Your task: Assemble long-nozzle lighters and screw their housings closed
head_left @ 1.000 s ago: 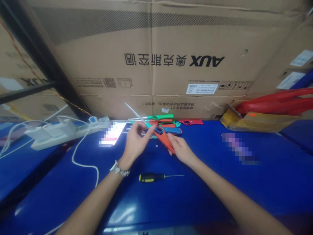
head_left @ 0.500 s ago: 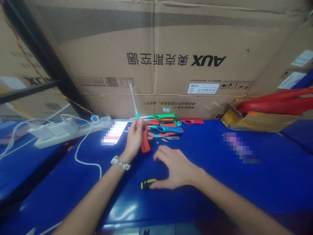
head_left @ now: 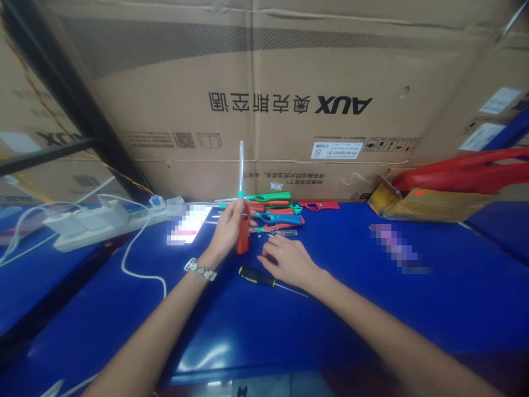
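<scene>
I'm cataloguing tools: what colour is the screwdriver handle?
The screwdriver handle is black and yellow; see the head view.

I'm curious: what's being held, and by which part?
The left hand holds a red lighter by the top of its handle, under the green ring. Right hand: can't tell.

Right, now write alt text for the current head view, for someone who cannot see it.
A left hand holds a red lighter, metal nozzle up, over a blue table; the right hand is near a dark screwdriver. More lighters lie behind, before a large cardboard box.
</scene>
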Demonstrator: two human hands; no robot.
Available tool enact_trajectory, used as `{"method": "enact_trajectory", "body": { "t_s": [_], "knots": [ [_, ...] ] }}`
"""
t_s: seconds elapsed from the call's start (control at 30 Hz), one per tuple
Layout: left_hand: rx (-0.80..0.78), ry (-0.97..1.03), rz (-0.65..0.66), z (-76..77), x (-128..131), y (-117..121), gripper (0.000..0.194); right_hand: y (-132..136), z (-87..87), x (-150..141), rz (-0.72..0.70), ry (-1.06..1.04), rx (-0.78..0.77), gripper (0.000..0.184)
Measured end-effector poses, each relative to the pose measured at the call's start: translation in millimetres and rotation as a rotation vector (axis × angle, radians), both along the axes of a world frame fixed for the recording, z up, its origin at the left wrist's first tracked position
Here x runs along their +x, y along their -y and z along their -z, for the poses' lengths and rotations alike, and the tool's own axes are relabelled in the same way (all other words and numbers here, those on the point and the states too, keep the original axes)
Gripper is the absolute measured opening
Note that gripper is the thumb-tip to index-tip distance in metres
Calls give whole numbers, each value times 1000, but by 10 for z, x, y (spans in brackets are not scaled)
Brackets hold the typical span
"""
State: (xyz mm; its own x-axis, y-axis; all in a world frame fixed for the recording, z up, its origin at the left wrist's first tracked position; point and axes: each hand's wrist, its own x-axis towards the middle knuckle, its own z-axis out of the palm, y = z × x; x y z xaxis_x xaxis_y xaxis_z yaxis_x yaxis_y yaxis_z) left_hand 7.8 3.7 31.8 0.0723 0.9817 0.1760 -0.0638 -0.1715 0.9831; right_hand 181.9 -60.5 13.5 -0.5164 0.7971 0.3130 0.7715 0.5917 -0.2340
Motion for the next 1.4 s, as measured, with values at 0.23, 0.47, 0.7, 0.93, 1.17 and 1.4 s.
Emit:
{"method": "enact_trajectory", "body": {
  "t_s": [0.23,0.47,0.7,0.93,1.17,1.4],
  "knots": [
    [71,218,34,-32,131,-8,39,-153,-156,34,174,-304,-57,42],
    [-13,219,32,-186,204,-177,35,-614,-386,113,259,-302,-58,33],
    [-9,-338,-88,60,-245,-510,39,-1177,-322,395,172,-138,-63,27],
    [131,-510,-21,166,-283,-513,35,-1305,-134,360,196,-157,-120,35],
    [300,-682,-100,74,-284,-312,27,-971,-157,334,234,-255,57,17],
    [562,-946,217,111,-322,-28,12,-400,-63,213,157,-92,20,11]
  ]
}}
